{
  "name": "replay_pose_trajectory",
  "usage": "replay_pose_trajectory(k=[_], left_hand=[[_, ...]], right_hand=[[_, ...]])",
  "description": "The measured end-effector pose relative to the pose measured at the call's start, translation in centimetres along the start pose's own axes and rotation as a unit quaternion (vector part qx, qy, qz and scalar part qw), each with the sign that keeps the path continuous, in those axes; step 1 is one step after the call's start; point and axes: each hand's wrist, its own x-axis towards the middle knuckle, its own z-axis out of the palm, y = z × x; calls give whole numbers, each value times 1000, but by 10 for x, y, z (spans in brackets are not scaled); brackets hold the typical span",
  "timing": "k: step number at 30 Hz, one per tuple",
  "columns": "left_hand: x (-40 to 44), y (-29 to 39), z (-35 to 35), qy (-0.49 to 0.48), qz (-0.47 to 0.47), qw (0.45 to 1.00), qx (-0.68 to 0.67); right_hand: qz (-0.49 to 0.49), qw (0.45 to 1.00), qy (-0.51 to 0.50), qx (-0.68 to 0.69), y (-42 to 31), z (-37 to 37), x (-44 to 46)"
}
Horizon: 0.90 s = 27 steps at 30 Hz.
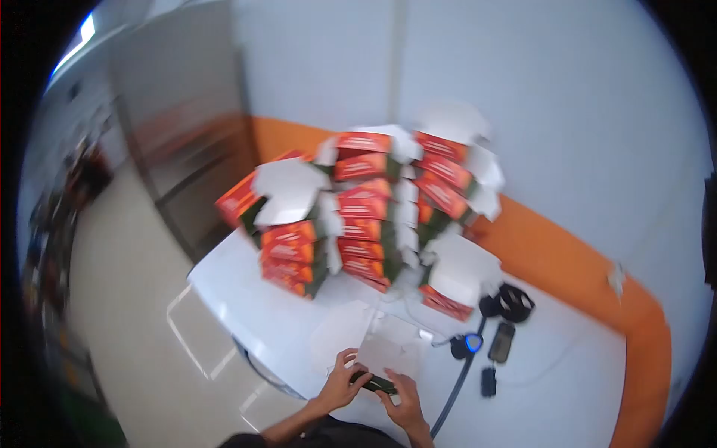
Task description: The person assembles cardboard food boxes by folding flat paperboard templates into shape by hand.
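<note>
At the table's front edge lies a carton (390,345), its pale inside facing up and a dark green side panel toward me. My left hand (342,382) grips the left end of that green panel with bent fingers. At the panel's right end, my right hand (402,400) has its thumb and fingers closed on the carton. Both hands are close together. The view is slightly blurred, so the exact fold under my fingers is hard to make out.
Stacked red and green cartons (364,207) with white flaps stand at the back of the white table (556,407). To the right lie a phone (502,343), a small black object (488,381), a black coil (515,302) and a dark strap (457,388) with a blue-lit device (473,343).
</note>
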Motion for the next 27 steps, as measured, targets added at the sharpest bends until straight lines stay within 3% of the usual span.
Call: replay_pose_trajectory(k=[3,7,11,14,17,20,21,22,26,27], left_hand=[[3,8,-8,8,-58,997,-47],[0,0,-2,20,-53,996,-75],[0,4,0,60,-107,990,-64],[-1,2,1,70,-122,987,-73],[-3,-13,12,77,-40,996,-34],[-5,-25,25,68,37,997,22],[-4,-27,27,66,53,996,36],[-5,-7,14,19,-14,1000,-4],[1,13,5,60,-94,993,-32],[4,12,6,56,-90,994,-19]], right_hand=[[90,993,28,75,12,-1,-18],[215,939,-2,270,5,-2,-23],[254,903,93,333,29,6,-31],[312,904,71,282,54,15,-45],[136,974,120,133,24,22,-27],[62,982,128,121,8,26,-15],[78,980,140,117,12,28,-16],[94,978,150,114,18,30,-22],[180,956,193,124,29,31,-28],[143,967,194,81,25,29,-25]])
